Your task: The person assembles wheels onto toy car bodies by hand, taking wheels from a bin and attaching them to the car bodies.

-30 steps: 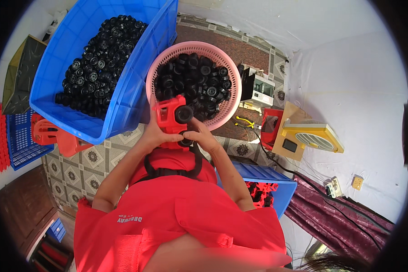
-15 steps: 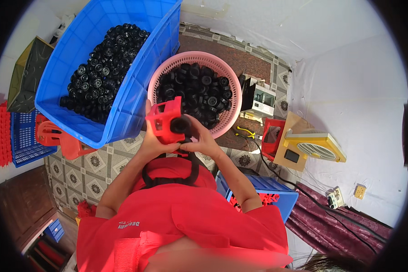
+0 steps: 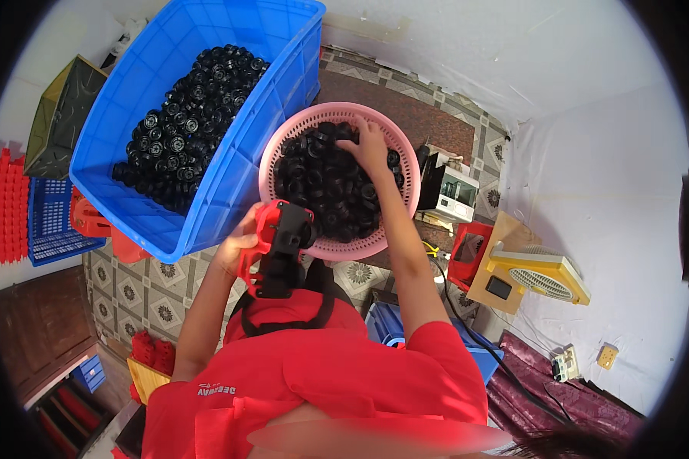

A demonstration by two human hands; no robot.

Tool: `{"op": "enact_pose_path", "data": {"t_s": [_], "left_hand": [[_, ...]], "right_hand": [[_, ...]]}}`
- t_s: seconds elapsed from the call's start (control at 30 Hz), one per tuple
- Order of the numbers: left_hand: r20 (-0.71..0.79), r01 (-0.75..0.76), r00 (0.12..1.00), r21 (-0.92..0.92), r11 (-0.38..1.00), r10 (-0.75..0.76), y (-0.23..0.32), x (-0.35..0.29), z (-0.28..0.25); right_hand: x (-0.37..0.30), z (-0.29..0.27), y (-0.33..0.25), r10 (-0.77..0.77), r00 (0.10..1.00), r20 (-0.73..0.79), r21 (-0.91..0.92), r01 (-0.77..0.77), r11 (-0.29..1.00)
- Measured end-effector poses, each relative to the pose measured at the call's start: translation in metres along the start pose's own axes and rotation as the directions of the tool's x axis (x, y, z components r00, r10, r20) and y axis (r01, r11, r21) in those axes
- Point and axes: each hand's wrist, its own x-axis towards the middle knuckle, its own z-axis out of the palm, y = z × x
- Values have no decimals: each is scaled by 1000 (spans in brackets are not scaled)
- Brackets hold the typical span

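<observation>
Left hand (image 3: 241, 241) has its grip clamped on a red-and-black toy vehicle (image 3: 282, 249), held in front of the lap, just below the pink basket (image 3: 352, 252). One black wheel (image 3: 308, 232) sits at its basket side; any others, I can't tell. And the right hand (image 3: 371, 149) is in among the loose wheels (image 3: 329, 183), thumb and forefinger apart; whether that grip has a wheel, I can't tell. Plenty remain unfitted, here and in the blue bin (image 3: 260, 126)!

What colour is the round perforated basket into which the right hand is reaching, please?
The round perforated basket is light pink; the head view shows it best.
</observation>
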Motion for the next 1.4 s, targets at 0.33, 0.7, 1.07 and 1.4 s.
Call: {"op": "enact_pose_path", "data": {"t_s": [0.33, 0.7, 1.07, 1.4], "left_hand": [[-486, -164, 849, 131, 978, 207, -5, 48, 6], [-406, -46, 886, 406, 913, 225, -21, 43, 9], [-457, 0, 868, 392, 920, 195, -24, 26, 9], [-415, 15, 891, 428, 904, 182, -21, 19, 25]], "right_hand": [[-43, -51, -56, 307, 909, 280, 699, -413, 584], [-133, -50, -119, 177, 902, 393, 536, -382, 753], [-141, -46, -136, 174, 913, 370, 586, -374, 719], [-153, -25, -111, 18, 790, 613, 758, -595, 266]]}}
